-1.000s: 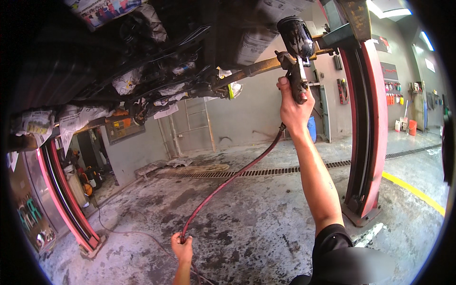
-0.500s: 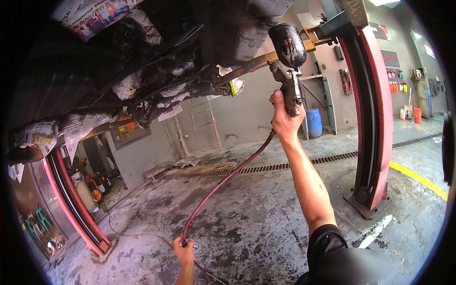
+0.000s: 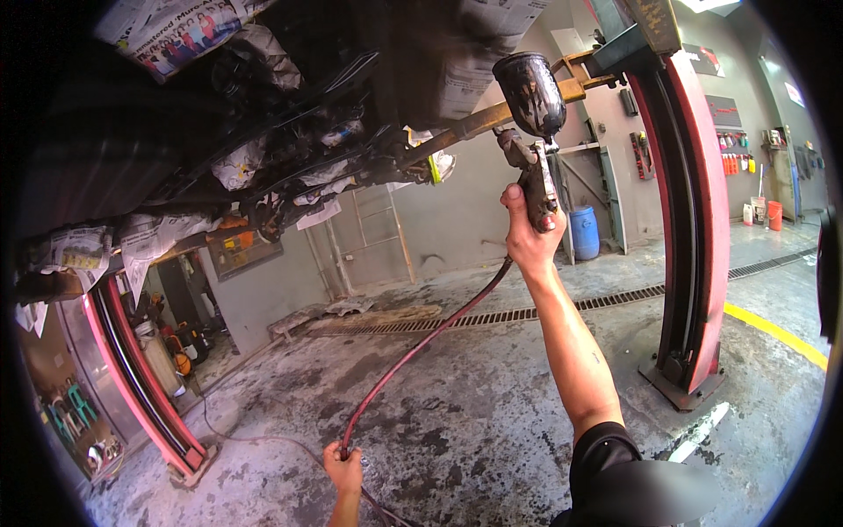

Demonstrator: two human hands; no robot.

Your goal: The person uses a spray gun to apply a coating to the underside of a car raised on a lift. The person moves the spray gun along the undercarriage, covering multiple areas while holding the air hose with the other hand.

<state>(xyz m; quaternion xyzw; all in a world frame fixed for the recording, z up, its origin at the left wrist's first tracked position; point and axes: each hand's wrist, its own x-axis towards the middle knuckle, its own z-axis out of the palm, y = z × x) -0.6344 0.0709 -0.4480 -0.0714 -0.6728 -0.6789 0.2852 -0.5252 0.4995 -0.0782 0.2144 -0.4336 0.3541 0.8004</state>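
My right hand (image 3: 531,235) is raised at arm's length, wrapped round the handle of a spray gun (image 3: 537,180). A black-smeared paint cup (image 3: 529,94) sits on top of the gun. From below the grip a red air hose (image 3: 413,347) curves down to the left. Lower down, my left hand (image 3: 343,468) grips that hose, fingers closed round it. Overhead at the left is the dark underside of a raised vehicle (image 3: 307,114), with newspaper (image 3: 167,241) masking several parts. The gun is below and to the right of this underside.
A red lift post (image 3: 689,237) stands close to my right arm, another lift post (image 3: 145,378) at the left. A yellow lift arm (image 3: 492,121) runs behind the gun. A drain grate (image 3: 492,314) crosses the stained floor. Beyond stands a blue barrel (image 3: 584,234). The hose trails along the floor.
The spray gun and my right hand sit slightly lower in view, and the gun looks a little more tilted. My left hand keeps its hold on the hose.
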